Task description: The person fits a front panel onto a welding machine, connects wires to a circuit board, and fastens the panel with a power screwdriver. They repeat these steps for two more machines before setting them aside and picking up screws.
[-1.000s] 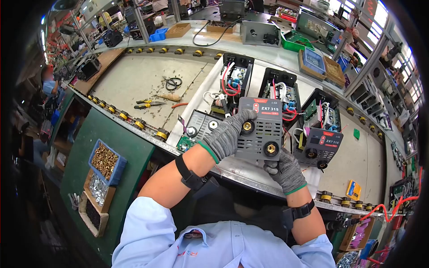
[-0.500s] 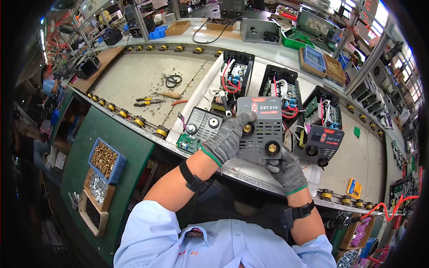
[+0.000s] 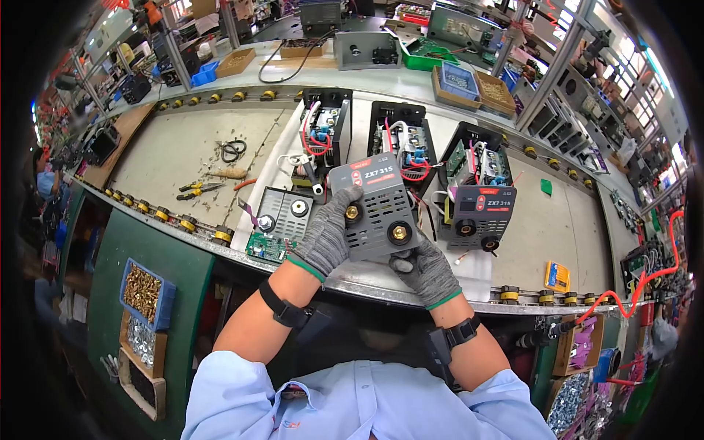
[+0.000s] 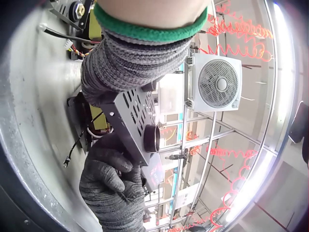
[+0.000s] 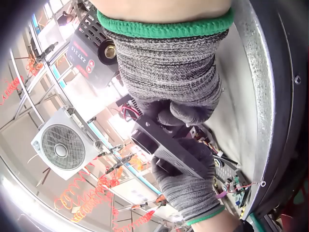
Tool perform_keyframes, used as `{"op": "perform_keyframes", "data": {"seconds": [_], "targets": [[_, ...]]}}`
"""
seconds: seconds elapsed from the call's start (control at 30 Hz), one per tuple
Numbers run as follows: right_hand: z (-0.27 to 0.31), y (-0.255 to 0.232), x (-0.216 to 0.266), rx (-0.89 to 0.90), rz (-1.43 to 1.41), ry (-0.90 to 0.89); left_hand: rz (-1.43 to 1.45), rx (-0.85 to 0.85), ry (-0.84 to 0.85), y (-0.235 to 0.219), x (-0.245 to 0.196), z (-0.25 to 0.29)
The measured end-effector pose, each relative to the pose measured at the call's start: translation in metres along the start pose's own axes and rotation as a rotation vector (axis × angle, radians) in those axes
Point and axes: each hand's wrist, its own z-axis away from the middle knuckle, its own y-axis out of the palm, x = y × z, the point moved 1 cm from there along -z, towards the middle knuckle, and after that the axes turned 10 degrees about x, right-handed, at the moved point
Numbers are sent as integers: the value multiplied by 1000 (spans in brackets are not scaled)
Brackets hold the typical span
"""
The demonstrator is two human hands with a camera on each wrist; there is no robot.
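A grey front panel (image 3: 381,213) marked ZX7 315, with a red label strip, slots and two brass-centred sockets, is held up tilted between both gloved hands. My left hand (image 3: 323,238) grips its left edge, thumb on the face beside the upper socket. At the lower right corner my right hand (image 3: 429,271) holds it, with curled fingers at the bottom edge in the left wrist view. Behind the panel stands an open welder unit (image 3: 403,139) with exposed boards and wires. To the right is another unit with its similar panel (image 3: 482,213) in place.
Left of the hands lie a metal plate with bolts (image 3: 282,213) and a green circuit board (image 3: 270,247). Another open unit (image 3: 326,125) stands behind. Pliers (image 3: 198,191) rest on the conveyor bench. A blue bin of brass screws (image 3: 147,293) sits lower left, a yellow pack (image 3: 557,276) at right.
The head view has turned right, so the bench appears shifted left. The panel now leans more, its top turned to the left; both hands keep their hold on it.
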Motion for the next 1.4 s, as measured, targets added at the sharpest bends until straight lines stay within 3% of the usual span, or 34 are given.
{"op": "perform_keyframes", "data": {"seconds": [0.07,0.2,0.23,0.37,0.43,0.47,0.57,0.67,0.87,0.93,0.97,1.03,1.07,1.1,1.13,1.17,1.23,1.27,1.33,1.4], "targets": [[2,-1,2,45,114,-23,-62,-35,17,-1,0,0],[-8,-10,1,62,-26,-9,-34,-20,7,7,3,0],[-7,-6,0,-40,17,-38,-25,-15,-1,8,3,-1],[-9,-8,-1,-16,229,-85,-12,-54,5,11,4,0],[-18,-29,-1,253,-124,33,-26,-58,-8,11,6,-1],[-17,-32,-1,252,-127,42,-32,-59,-13,11,6,-2],[-10,1,-2,-10,-17,-51,-12,-79,-38,10,4,-5],[-12,-22,1,104,-88,-39,-35,-83,-21,5,7,-10],[-26,2,0,111,-157,1,53,-50,-35,21,2,-2],[-28,15,2,275,112,84,67,-62,-11,19,9,-4],[-33,20,-3,-123,105,18,140,68,-57,17,12,-6],[-32,-2,-4,-161,300,-220,253,209,-82,27,3,11],[-19,4,0,-98,354,-150,291,226,-59,41,-3,24],[-11,-20,3,-10,747,-209,248,187,-16,39,-4,17],[-11,-8,5,6,572,-190,293,349,85,22,10,-1],[-4,1,15,200,221,-33,238,248,75,8,31,-24],[-13,-12,11,168,93,-48,178,128,-32,2,19,-14],[-18,-14,10,243,74,-24,165,115,-134,19,7,4],[-22,-1,8,277,154,88,144,62,-105,19,8,-5],[-14,18,7,224,191,62,132,9,-85,20,10,-3]]}}
